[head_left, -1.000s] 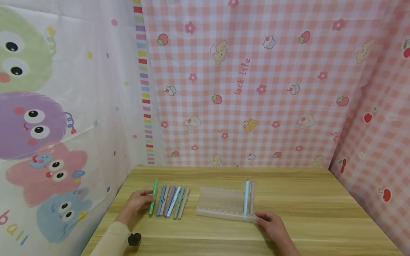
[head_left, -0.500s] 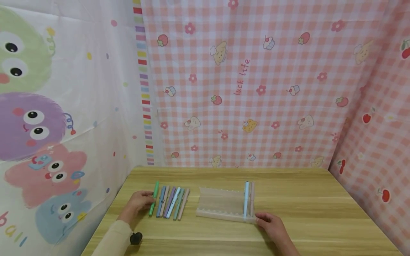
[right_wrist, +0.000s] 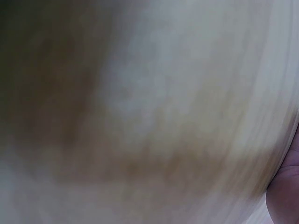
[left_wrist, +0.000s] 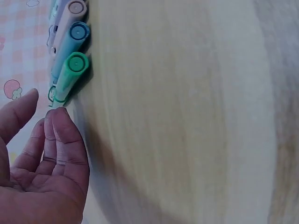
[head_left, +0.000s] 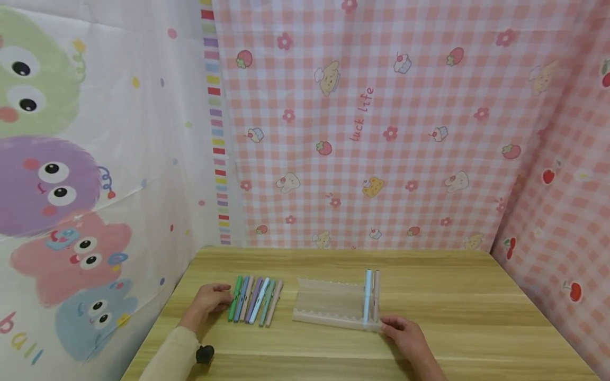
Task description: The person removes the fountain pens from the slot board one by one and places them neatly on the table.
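A green pen [head_left: 235,299] lies at the left end of a row of several pens, beside a blue pen [head_left: 242,299]. Just left of it is my left hand [head_left: 209,300]. In the left wrist view its loosely bent fingers [left_wrist: 67,135] hold nothing, with the tips close to the green pen's far end; whether they touch cannot be told. My right hand [head_left: 406,336] grips the right front corner of a clear, notched pen tray [head_left: 329,301]. A light blue pen [head_left: 368,293] and a mauve pen [head_left: 377,296] lie across that tray at its right end.
The wooden table [head_left: 457,296] runs back to a pink checked curtain [head_left: 429,159]. A white curtain [head_left: 176,159] with cartoon prints hangs at the left. A small black object [head_left: 205,354] sits by the left sleeve [head_left: 173,352]. The right wrist view is mostly blurred tabletop.
The green pen has moved right and come down beside the blue pen. My left fingers have let go of it. My right hand and the tray have stayed put.
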Tool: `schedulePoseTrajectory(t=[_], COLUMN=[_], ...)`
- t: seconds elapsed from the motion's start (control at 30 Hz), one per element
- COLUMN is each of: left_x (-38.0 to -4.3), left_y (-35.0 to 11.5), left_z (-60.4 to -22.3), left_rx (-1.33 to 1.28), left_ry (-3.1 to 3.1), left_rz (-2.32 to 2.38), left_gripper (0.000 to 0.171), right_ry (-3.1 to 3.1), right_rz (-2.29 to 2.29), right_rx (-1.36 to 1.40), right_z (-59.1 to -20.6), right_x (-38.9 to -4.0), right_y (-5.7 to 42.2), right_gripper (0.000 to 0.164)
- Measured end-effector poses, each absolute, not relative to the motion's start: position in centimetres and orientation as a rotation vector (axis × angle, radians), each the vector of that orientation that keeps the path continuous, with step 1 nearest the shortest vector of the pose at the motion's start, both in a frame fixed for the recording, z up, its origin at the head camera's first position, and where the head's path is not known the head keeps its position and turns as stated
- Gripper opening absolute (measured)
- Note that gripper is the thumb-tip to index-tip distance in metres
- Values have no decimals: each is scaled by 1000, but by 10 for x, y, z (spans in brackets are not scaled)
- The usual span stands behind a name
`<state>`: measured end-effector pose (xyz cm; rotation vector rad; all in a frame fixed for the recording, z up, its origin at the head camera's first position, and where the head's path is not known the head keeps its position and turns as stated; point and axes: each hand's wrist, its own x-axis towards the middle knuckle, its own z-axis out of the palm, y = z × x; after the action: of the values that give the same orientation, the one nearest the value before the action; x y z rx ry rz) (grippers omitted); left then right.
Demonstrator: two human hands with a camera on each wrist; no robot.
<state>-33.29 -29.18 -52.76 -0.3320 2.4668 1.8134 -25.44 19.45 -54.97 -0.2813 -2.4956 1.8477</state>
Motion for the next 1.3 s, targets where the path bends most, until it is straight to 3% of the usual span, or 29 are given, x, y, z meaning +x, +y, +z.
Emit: schedulePoseTrajectory(t=[0.47,0.9,1.3], left_x=[-340,-334,-327], left_y=[-274,-213,-149], left_z=[-513,-493,-485], left_rx=[-206,-60,279], left_ry=[2459,2380,2230], left_rz=[1837,1881,1870], left_gripper=[46,42,43], right_ry=[-2513,-2485,-2475], right_rz=[1852,1873,1874], right_rx=[-288,-273,-263], right_z=[-548,-552,-550], right_x=[-254,-256,-254], right_y=[196,197,197], right_gripper=[20,19,19])
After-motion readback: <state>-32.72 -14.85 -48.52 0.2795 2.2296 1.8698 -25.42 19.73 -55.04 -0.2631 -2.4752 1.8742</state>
